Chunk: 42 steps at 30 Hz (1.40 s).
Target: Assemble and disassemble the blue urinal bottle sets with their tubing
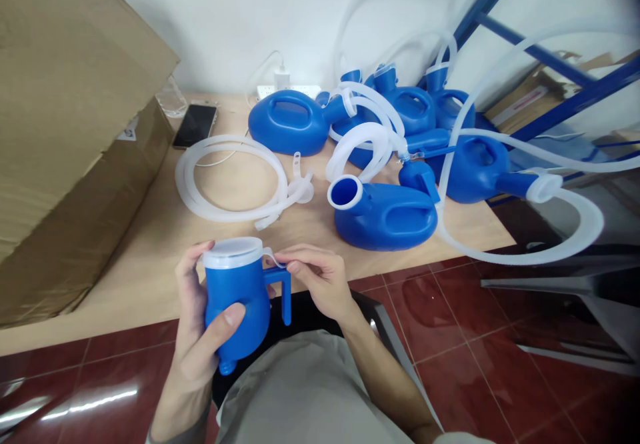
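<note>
Blue cup (239,304) with white lid (233,251): held upright at six o'clock, near table's front edge | body clamped in left hand (205,324); lid's strap pinched by right hand (317,274), just above handle (286,294) | open-mouthed blue bottle (385,217) seen at one o'clock, coiled tube (230,177) at eleven

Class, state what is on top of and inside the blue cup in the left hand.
A white lid is on top of the cup; it hides whatever is inside.
</note>
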{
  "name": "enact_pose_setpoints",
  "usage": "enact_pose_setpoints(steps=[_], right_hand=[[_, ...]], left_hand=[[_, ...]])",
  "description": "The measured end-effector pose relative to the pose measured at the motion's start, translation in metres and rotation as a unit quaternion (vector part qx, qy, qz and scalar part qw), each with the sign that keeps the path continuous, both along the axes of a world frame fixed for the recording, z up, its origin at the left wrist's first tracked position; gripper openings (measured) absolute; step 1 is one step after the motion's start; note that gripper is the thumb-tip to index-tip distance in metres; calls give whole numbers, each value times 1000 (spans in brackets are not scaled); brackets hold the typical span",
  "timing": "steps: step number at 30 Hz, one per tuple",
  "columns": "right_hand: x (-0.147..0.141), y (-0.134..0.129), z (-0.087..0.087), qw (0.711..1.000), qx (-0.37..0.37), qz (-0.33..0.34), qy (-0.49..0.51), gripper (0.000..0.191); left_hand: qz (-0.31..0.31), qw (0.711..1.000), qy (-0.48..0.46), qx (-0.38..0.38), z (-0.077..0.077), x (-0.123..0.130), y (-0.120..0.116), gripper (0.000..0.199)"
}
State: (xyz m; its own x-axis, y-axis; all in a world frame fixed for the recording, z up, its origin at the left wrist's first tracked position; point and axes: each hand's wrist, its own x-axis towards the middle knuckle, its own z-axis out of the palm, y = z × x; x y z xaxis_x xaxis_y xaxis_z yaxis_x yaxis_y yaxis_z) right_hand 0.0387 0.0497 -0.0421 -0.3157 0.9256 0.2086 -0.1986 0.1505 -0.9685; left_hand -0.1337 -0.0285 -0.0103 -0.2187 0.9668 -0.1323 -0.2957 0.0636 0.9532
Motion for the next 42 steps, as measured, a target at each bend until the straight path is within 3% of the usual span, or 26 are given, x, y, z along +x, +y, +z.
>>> enact_pose_setpoints(steps=[4,8,10,15,21,29,35,38,42], right_hand=[[-4,0,3,1000,-8,-23,0,18],[-11,-4,3,993,-17,-113,14,21],[-14,-5,4,991,-34,-126,26,21],[-17,-2,5,996,-58,-42,48,20],[-11,10,3,997,-64,-16,43,22],[-14,12,7,990,-110,-14,88,24],[-7,17,11,981,-120,66,135,18],[-6,17,5,978,-84,112,155,12],[-9,10,-15,965,-44,119,228,13]], left_hand=[[-14,1000,-15,-9,0,-2,-1,76],[-21,999,-39,-9,4,1,-3,80],[-20,999,-40,-8,5,2,-4,79],[6,1000,-16,-15,-2,-3,-4,81],[5,1000,-23,-14,-9,-4,-2,84],[-15,998,-67,-14,-3,-3,-4,82],[9,992,-126,-12,6,5,-5,83],[16,990,-140,-16,7,8,-6,82],[22,989,-147,-17,7,11,-9,79]])
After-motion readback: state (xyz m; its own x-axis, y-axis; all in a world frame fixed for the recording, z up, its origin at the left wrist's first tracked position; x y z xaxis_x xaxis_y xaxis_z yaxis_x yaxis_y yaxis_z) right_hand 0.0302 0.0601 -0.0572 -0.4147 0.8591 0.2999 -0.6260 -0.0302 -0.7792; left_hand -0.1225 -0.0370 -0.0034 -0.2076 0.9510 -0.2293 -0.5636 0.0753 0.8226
